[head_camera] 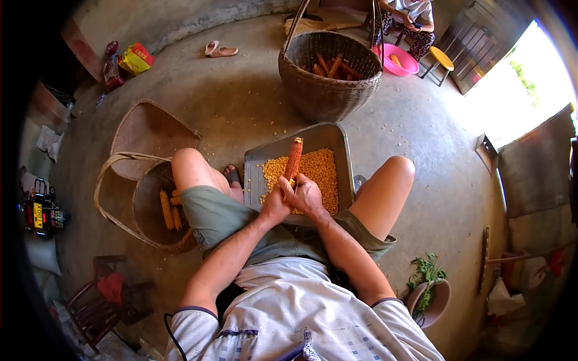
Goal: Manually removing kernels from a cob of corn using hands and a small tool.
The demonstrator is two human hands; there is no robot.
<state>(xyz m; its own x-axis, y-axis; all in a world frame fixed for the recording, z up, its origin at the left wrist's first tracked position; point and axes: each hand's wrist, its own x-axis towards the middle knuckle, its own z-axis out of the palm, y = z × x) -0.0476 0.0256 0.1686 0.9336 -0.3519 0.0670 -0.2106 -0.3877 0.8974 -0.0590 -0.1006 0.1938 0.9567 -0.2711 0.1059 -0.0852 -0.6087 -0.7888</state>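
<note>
Both my hands meet around the near end of a reddish corn cob (293, 160), which points away from me. Most of its visible length is bare of kernels, with a few yellow ones by my fingers. My left hand (276, 203) closes on its lower end from the left, and my right hand (308, 196) presses on it from the right. Below them, loose yellow corn kernels (320, 167) lie in a grey scoop-shaped pan (253, 168) between my legs. At my left, a wicker basket (146, 212) holds several yellow corn ears (166, 210).
A tall woven basket (332, 97) with reddish cobs stands beyond the pan. Behind it a person (408, 22) sits near a pink basin (404, 65) and yellow stool (441, 57). A woven scoop (140, 135) lies left; a bucket with greens (435, 307) stands at lower right.
</note>
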